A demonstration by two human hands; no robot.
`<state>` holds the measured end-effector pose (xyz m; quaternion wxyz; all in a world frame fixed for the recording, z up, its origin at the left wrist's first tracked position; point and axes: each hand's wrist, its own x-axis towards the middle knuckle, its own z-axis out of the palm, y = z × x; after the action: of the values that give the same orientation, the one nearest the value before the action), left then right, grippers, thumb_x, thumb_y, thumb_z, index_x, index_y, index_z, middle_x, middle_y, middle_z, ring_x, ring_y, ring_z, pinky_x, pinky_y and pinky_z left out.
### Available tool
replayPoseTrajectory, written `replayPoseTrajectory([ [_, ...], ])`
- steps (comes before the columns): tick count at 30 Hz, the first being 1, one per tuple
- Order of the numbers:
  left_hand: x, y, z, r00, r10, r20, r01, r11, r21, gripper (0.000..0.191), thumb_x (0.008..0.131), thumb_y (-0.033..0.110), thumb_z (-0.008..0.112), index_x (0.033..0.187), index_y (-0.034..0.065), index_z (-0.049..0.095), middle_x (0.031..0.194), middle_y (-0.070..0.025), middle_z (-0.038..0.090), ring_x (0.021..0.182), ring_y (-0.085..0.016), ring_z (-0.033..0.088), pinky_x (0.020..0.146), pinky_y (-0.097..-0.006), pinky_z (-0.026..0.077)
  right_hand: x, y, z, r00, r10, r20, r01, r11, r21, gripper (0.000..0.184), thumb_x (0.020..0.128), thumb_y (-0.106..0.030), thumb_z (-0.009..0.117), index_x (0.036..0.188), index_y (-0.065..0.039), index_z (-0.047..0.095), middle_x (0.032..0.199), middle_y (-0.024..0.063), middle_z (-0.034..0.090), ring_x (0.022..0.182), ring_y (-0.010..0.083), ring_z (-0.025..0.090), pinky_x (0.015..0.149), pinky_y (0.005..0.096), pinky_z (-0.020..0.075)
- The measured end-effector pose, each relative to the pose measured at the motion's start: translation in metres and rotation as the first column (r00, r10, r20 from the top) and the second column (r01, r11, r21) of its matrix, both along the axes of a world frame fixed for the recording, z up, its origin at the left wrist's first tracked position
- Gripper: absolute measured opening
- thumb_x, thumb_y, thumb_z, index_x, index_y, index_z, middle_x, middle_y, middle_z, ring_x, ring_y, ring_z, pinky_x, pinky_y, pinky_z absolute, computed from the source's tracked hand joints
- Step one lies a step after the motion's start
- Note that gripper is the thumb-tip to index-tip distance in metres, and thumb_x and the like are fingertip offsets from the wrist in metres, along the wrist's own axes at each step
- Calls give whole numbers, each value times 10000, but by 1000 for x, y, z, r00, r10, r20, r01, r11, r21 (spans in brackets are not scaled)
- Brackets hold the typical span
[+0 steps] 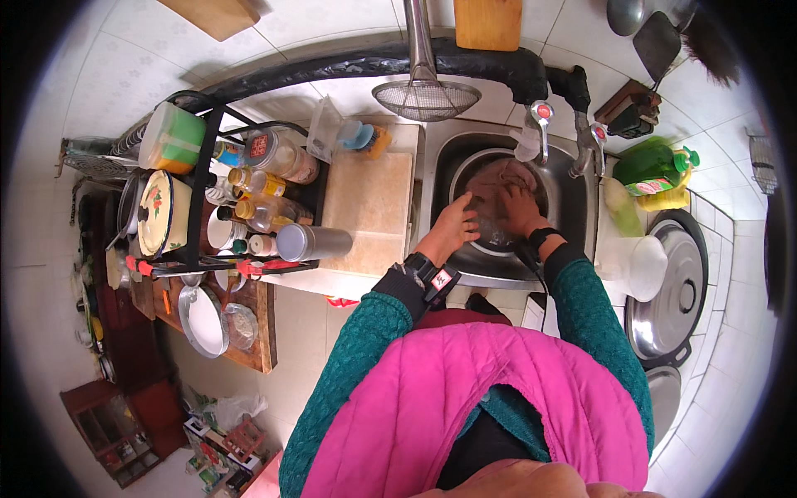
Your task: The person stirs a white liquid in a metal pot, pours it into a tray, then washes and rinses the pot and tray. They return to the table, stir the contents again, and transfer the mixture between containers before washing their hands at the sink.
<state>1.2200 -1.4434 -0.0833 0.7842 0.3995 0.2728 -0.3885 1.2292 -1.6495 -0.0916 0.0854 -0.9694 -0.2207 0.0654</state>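
A round metal basin (pixel 456 187) sits in the stainless steel sink (pixel 566 246) before me, with a brownish-pink, wet-looking thing (pixel 498 173) in it; I cannot tell whether it is meat or cloth. My left hand (pixel 451 227) is over the basin's left rim, fingers apart, holding nothing that shows. My right hand (pixel 522 210) reaches into the basin, its spread fingers lying against the brownish-pink thing. Both wrists wear dark straps. Two metal faucets with lever handles (pixel 543 127) stand at the sink's back right.
A black rack (pixel 208 180) of bottles and jars stands left of the counter board (pixel 367 211). A mesh strainer (pixel 426 99) hangs above. Right of the sink are a green detergent bottle (pixel 647 167), a white plastic container (pixel 641 267) and a lidded metal pan (pixel 666 292).
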Motion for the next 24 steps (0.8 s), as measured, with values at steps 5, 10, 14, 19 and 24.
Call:
replayPoseTrajectory([
  [5, 2, -20, -4, 998, 22, -55, -22, 1000, 7, 880, 906, 539, 550, 1546, 128, 107, 1548, -261, 160, 1384, -510, 206, 1054, -633, 283, 12, 6, -12, 896, 28, -443, -132, 969, -206, 445, 821, -211, 623, 1253, -122, 559, 1116, 181, 644, 1005, 352, 628, 872, 481, 503],
  [10, 9, -32, 5, 986, 67, -154, -55, 995, 82, 772, 939, 548, 464, 1514, 109, 196, 1510, -268, 237, 1343, -501, 299, 1056, -668, 242, 25, 11, -42, 963, 15, -268, 26, 989, 149, 286, 867, -202, 555, 1098, -50, 628, 998, 188, 676, 893, 333, 662, 781, 420, 532],
  [14, 11, -35, 7, 983, 81, -167, -96, 991, -88, 640, 967, 531, 377, 1407, 67, 366, 1357, -247, 461, 1182, -471, 502, 1025, -689, 273, 24, 16, -22, 528, -42, -848, 642, 673, 367, 244, 879, -186, 531, 975, -10, 668, 879, 138, 677, 790, 231, 667, 697, 334, 525],
  [19, 8, -42, -16, 992, 128, 10, -124, 975, -187, 450, 987, 391, 387, 1200, 29, 549, 1138, -167, 608, 975, -325, 634, 859, -547, 480, -5, 23, 27, 584, 71, -808, 776, 241, 583, 247, 886, -196, 533, 950, -2, 671, 743, 68, 636, 676, 131, 596, 602, 307, 485],
  [24, 17, -60, -28, 962, 117, 248, -153, 980, 128, 242, 977, 215, 476, 1089, 37, 596, 1039, -81, 617, 836, -175, 606, 683, -332, 521, 2, 26, 9, 869, -303, -390, 493, 593, 637, 284, 894, -243, 534, 961, 0, 664, 785, 142, 677, 716, 268, 657, 629, 401, 502],
])
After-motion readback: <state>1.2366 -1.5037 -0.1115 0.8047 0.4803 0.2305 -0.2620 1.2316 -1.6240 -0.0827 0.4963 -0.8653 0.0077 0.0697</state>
